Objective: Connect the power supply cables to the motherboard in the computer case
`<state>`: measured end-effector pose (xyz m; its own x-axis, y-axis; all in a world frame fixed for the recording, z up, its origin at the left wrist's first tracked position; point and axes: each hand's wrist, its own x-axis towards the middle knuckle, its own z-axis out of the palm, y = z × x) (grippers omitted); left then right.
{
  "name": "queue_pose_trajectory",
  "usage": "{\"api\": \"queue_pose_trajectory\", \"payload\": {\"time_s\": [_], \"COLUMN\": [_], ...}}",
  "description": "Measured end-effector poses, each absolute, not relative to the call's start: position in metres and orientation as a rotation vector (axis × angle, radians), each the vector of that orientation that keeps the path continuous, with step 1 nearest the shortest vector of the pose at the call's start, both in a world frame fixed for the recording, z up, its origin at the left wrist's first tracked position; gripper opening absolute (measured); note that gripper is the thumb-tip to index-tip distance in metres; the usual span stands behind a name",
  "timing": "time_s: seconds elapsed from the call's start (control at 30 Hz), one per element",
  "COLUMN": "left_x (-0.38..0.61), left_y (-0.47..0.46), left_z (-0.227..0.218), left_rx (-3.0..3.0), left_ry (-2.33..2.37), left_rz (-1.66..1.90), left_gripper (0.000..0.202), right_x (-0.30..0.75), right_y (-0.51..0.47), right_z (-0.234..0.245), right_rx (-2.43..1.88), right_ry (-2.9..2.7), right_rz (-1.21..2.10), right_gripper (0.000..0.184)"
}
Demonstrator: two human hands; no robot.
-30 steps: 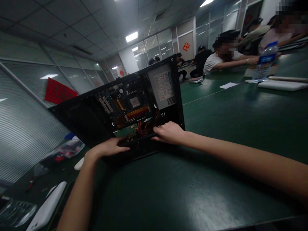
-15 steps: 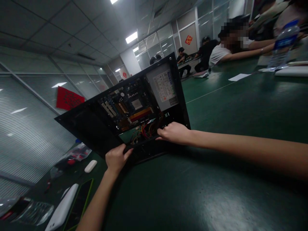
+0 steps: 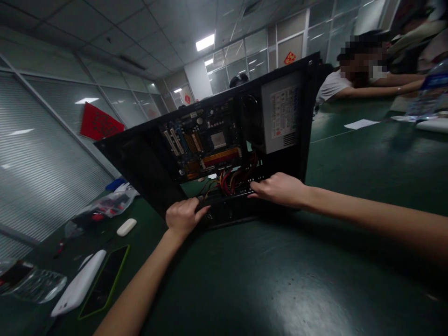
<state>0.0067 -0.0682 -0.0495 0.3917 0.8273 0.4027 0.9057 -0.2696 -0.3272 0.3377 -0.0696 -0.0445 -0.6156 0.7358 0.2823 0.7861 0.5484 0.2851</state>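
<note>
A black computer case (image 3: 140, 172) with its side open stands tilted on the green table (image 3: 245, 280). Inside show a motherboard (image 3: 206, 140), a silver power supply (image 3: 280, 116) at the upper right and a bundle of red and yellow cables (image 3: 229, 182). My left hand (image 3: 184, 215) is closed around the near edge of the case, left of the cables. Farther right along that same edge, my right hand (image 3: 282, 188) grips it too, fingers curled inside the frame. The fingertips of both hands are partly hidden.
To the left lie a green-rimmed phone (image 3: 105, 282), a white device (image 3: 79, 284), a water bottle (image 3: 35, 282), a white oval case (image 3: 126, 227) and a plastic bag (image 3: 108, 200). A person (image 3: 364, 70) leans on the table at the right, near a sheet of paper (image 3: 360, 124) and another bottle (image 3: 432, 88).
The case has swung in my grip; it appears larger and farther right, and more of its interior around the power supply shows. Both hands keep hold of its near edge.
</note>
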Motion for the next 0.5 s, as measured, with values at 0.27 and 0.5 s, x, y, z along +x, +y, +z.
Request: {"api": "queue_pose_trajectory", "payload": {"time_s": [0.27,0.5], "left_x": [0.068,0.132], "left_y": [-0.069,-0.07], "left_z": [-0.047,-0.049], "left_rx": [-2.315,-2.45], "left_ry": [-1.379,-1.268], "left_rz": [-0.309,-0.417], "left_gripper": [0.059,0.05], "right_x": [0.398,0.471], "right_y": [-0.071,-0.072], "right_z": [-0.051,-0.059], "right_rx": [-1.454,-1.617], "right_ry": [-2.627,-2.603], "right_rz": [-0.631,-0.55], "right_gripper": [0.035,0.035]}}
